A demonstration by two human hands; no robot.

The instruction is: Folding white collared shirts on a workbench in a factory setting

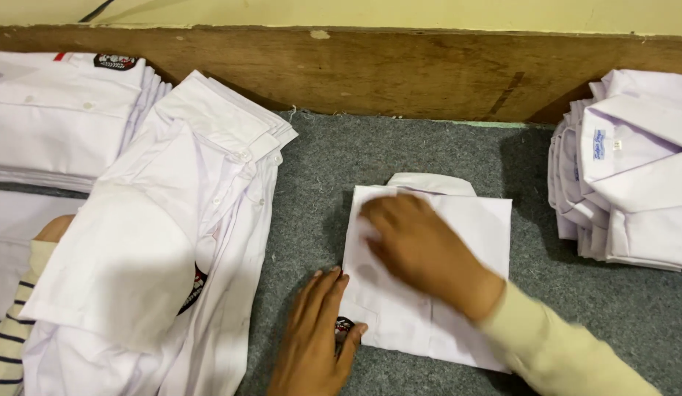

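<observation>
Folded white shirt (458, 293): rectangular packet, collar at its 12 o'clock edge, dark badge at its 7 o'clock corner; lies centre on grey felt table (400, 154). Right hand (418, 246): flat, fingers spread, pressing the shirt's middle, somewhat blurred. Left hand (315, 334): flat, fingers together, at the shirt's 7 o'clock corner, touching it, grasping nothing.

1. The right hand (414, 246) lies flat on a folded white shirt (458, 293) at the centre of the grey counter (400, 158).
2. The left hand (315, 337) presses the shirt's 7 o'clock corner.
3. White shirt stacks (172, 235) sit at 9 and 3 o'clock.
</observation>
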